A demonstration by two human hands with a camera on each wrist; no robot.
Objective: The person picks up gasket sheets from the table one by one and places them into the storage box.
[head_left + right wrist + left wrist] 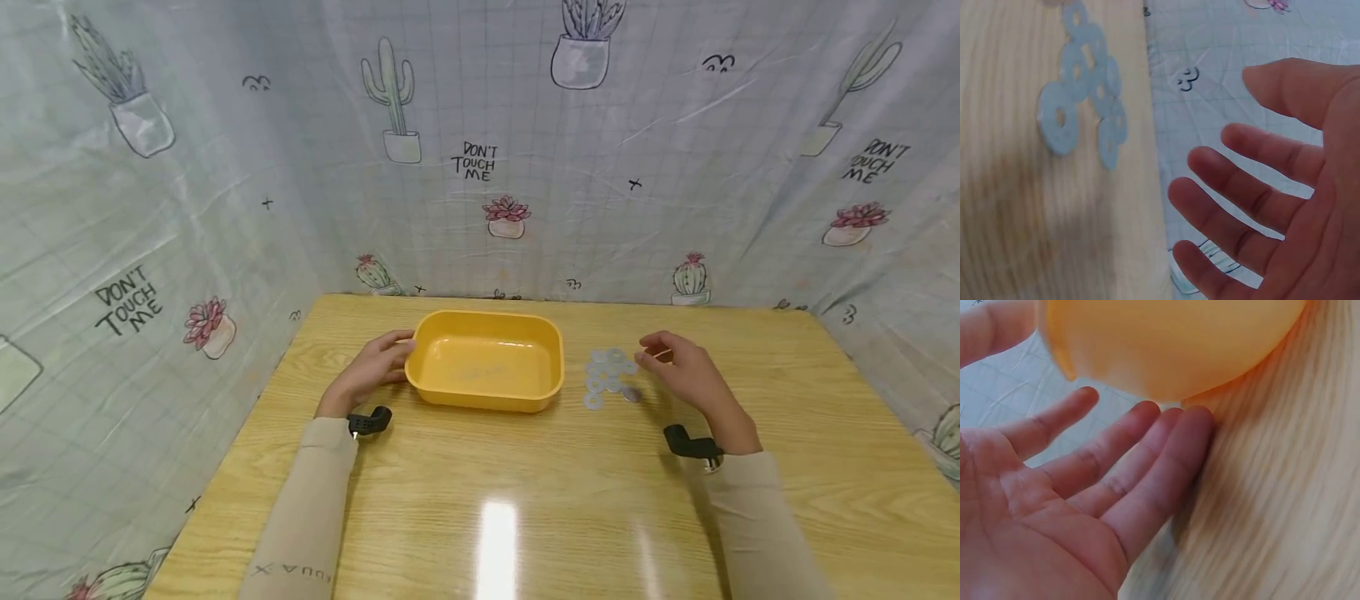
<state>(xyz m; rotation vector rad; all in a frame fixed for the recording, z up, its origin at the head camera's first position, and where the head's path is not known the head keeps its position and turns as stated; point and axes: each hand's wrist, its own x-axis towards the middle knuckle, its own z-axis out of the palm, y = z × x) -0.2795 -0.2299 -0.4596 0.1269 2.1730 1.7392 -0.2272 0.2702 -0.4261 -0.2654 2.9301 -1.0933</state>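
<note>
A yellow plastic basin (480,400), rectangular with rounded corners, stands on the wooden table. My left hand (373,367) is at its left end. In the left wrist view, the fingers of the left hand (1085,487) stretch out close beside the basin's outer wall (1166,356), and the thumb lies near the rim. Several flat grey washers (597,367) lie in a loose cluster to the right of the basin, some overlapping. Just right of them hovers my right hand (686,375), its fingers loosely bent. Nothing is between the fingers of the right hand (1279,206) in the right wrist view.
Light wood table (420,483) spreads under everything, with a bright reflection near the front. A pale curtain (300,150) printed with cacti hangs behind the table's back edge and along both sides. Each wrist carries a small black camera mount (692,444).
</note>
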